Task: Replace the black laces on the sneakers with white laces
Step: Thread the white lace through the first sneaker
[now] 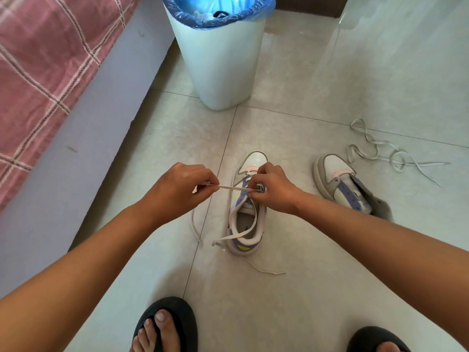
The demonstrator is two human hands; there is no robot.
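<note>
A white and purple sneaker [250,224] stands on the tiled floor in front of me, toe pointing away. A white lace [231,188] runs taut from its eyelets out to the left. My left hand [177,189] pinches that lace left of the shoe. My right hand [271,186] sits over the eyelets and pinches the lace at the tongue. Loose lace ends trail across the shoe opening and onto the floor. The second sneaker [342,184] lies to the right with no lace in it. Another white lace [380,151] lies loose beyond it.
A white bin [218,59] with a blue liner stands straight ahead; something black lies inside it. A bed with a pink checked cover [45,59] and grey side runs along the left. My feet in black sandals [165,326] are at the bottom edge.
</note>
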